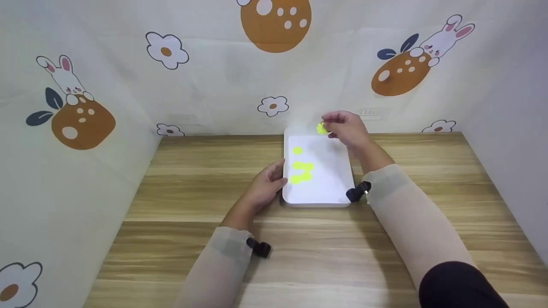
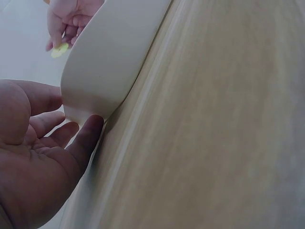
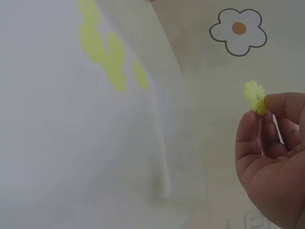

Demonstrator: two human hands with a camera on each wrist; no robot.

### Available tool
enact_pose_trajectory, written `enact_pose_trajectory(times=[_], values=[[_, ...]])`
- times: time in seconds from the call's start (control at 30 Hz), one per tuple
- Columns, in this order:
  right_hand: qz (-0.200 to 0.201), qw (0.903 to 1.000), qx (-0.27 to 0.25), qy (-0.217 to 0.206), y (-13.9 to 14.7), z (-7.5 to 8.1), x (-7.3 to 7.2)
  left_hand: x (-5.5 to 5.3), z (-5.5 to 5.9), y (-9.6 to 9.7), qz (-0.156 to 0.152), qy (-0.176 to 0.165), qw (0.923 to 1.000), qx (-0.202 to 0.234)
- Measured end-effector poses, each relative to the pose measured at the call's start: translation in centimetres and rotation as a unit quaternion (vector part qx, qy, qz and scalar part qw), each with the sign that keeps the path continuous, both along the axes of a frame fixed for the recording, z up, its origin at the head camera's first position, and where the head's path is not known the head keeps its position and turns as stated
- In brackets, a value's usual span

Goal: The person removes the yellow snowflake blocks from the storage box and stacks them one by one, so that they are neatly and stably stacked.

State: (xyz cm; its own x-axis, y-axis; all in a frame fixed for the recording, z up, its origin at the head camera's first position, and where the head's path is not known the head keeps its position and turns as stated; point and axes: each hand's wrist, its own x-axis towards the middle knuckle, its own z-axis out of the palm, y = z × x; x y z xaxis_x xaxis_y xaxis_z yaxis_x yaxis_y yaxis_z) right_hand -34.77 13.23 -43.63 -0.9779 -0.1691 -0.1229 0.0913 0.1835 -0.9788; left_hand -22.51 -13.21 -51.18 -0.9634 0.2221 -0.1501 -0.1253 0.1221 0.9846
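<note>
A shallow white tray lies on the wooden table, with several small yellow flower-shaped pieces toward its left side. My left hand holds the tray's left side; in the left wrist view its fingertips are at the rim and the outer wall. Above the tray's far right end, my right hand pinches one yellow flower between thumb and fingers. The right wrist view shows that flower's scalloped petals and small centre hole, with the other yellow pieces blurred in the tray.
A pale cloth wall printed with rabbits, orange fruit and flowers stands right behind the tray's far end. More wall rises at the left and right of the wooden table. Each sleeve carries a small black camera at the wrist.
</note>
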Motion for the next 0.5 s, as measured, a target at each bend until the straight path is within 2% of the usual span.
enact_pose_trajectory(times=[0.3,0.5], values=[[-0.02,0.9994,-0.022,0.016,4.1,-0.2,0.7,-0.2,0.0,0.0,0.005,-0.013,0.9999,-0.007],[-0.038,0.9992,-0.01,0.009,6.4,-0.7,1.1,-0.2,-0.1,-0.1,0.006,-0.015,0.9998,-0.012]])
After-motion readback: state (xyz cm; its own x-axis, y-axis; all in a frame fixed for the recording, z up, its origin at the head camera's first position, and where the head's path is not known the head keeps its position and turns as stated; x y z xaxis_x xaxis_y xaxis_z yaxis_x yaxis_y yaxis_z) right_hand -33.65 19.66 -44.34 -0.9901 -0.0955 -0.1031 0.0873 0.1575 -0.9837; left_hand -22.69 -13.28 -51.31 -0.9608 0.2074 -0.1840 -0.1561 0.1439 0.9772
